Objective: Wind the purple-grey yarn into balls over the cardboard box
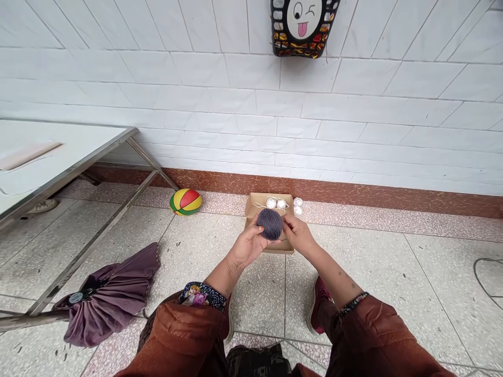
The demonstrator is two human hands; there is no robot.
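Note:
A dark grey-purple ball of yarn (pixel 270 224) rests in my left hand (pixel 250 245), the thumb on its near left side and the fingers beneath. My right hand (pixel 297 233) is at the ball's right side with its fingers pinched together; whatever is between them is too small to make out. Below both hands lies an open cardboard box (pixel 271 248) on the floor, partly hidden by the hands and the ball. On its raised flap sit two small white balls (pixel 271 202) with loose string about them.
More white balls (pixel 297 206) lie right of the box by the wall. A striped toy ball (pixel 186 202) rests near the metal-framed table (pixel 78 157) at left. A folded purple umbrella (pixel 113 298) lies on the floor. A black basket (pixel 304 26) hangs above; a cable (pixel 485 283) lies far right.

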